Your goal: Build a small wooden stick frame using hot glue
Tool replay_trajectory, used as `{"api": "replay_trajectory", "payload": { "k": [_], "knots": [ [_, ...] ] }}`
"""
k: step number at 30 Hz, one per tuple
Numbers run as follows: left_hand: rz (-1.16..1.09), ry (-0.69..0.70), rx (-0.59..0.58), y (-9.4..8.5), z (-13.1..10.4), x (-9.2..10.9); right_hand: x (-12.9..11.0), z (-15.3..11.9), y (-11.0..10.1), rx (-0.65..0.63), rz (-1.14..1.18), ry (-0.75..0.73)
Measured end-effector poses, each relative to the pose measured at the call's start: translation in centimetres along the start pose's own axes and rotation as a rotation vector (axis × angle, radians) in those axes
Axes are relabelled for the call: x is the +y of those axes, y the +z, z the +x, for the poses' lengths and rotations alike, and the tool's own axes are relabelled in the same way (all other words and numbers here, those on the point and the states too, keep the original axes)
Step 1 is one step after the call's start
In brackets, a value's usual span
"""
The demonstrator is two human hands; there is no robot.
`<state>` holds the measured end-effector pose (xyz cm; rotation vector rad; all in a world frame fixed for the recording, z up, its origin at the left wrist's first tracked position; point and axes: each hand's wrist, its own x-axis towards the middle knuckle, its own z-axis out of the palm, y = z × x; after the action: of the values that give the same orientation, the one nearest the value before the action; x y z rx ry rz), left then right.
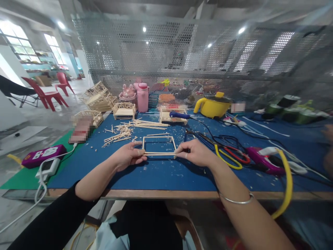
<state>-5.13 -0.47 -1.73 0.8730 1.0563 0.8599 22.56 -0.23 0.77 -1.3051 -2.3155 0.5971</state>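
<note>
Between my hands a small rectangular wooden stick frame point(159, 137) is held just over the blue work surface. My left hand point(131, 155) pinches its near left corner, fingers closed. At the near right corner my right hand point(194, 152) is closed on the same frame, thumb and fingertips together. Two thin sticks lie close together along its near side. Beyond the frame lies a scattered pile of short wooden sticks point(121, 134), with longer sticks point(151, 123) behind it. A blue-handled tool with a cord point(179, 115) rests on a small wooden piece farther back.
Small wooden bed-like pieces point(125, 111) stand at the back left beside a pink bottle point(142, 97). A yellow pot point(214, 106) stands at the back right. Pliers with red and yellow handles point(229, 158), cables and a purple power strip point(265, 161) lie right. Another power strip point(43, 156) sits left.
</note>
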Motion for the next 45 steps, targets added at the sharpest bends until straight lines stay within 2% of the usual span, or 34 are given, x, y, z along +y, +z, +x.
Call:
{"api": "replay_trajectory", "payload": {
  "k": [8, 12, 17, 21, 25, 30, 34, 38, 45],
  "knots": [
    [0.088, 0.024, 0.015, 0.2, 0.0, 0.2, -0.2, -0.3, 0.0, 0.043, -0.245, -0.190],
    [0.240, 0.072, 0.022, -0.1, 0.1, 0.4, -0.4, -0.3, 0.0, 0.033, -0.265, -0.203],
    [0.579, 0.316, 0.119, -0.9, 0.3, 0.7, -0.4, 0.1, 0.0, 0.007, -0.279, -0.166],
    [0.852, 0.549, 0.157, -0.8, -0.4, 0.7, -0.5, 0.1, -0.1, -0.004, -0.281, -0.150],
    [1.055, 0.726, 0.169, 0.0, -1.1, -0.5, -0.6, 0.1, 0.0, 0.012, -0.295, -0.134],
    [1.239, 0.863, 0.201, 0.2, -1.4, -2.3, -0.5, 0.1, 0.1, 0.033, -0.324, -0.119],
    [1.322, 0.929, 0.182, -0.1, -1.9, -2.5, -0.3, 0.1, 0.1, 0.044, -0.339, -0.126],
    [1.349, 1.001, 0.235, -0.5, -2.0, -2.4, -0.1, 0.1, 0.3, 0.064, -0.357, -0.138],
    [1.445, 0.995, 0.289, -0.2, -1.4, -2.4, -0.1, -0.4, 1.1, 0.143, -0.406, -0.188]
  ]
}}
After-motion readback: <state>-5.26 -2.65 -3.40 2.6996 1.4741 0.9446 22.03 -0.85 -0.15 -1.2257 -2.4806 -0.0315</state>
